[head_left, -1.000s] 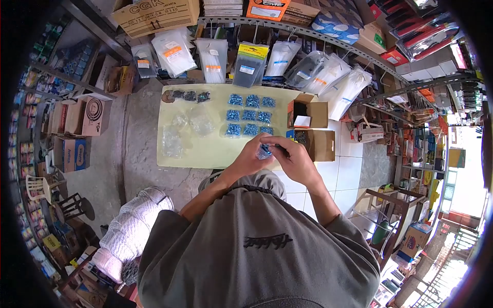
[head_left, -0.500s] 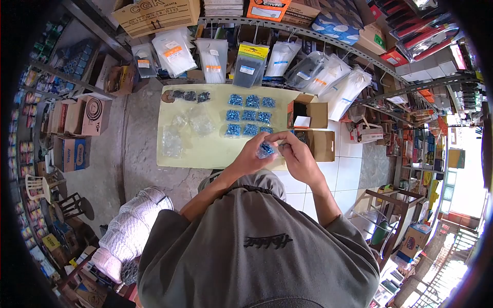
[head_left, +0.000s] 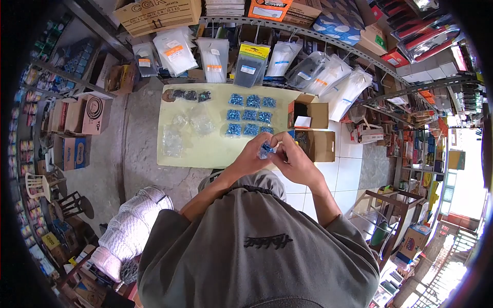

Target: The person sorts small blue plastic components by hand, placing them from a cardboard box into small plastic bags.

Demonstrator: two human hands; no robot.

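Close above the table's front edge, my left hand (head_left: 252, 156) is closed around a small clear plastic bag of blue pieces (head_left: 265, 150). My right hand (head_left: 294, 160) pinches the same bag from the other side, thumb and forefinger together at its edge. Beyond them, several similar bags of blue pieces (head_left: 250, 115) lie in rows on the pale yellow table (head_left: 205, 151). My hands partly cover the nearest row. What the blue pieces are is too small to tell.
Two open cardboard boxes (head_left: 324, 146) stand at the table's right end. Clear empty-looking plastic bags (head_left: 202, 122) and several dark packets (head_left: 191, 95) lie on the left. Packs of cable ties (head_left: 213, 59) hang from the shelf behind. A wrapped rope bundle (head_left: 136, 220) sits lower left.
My right hand has shifted slightly left, closer to my left hand, and its fingers have curled in at the bag's edge. The bag looks more bunched. The bags on the table have stayed put.
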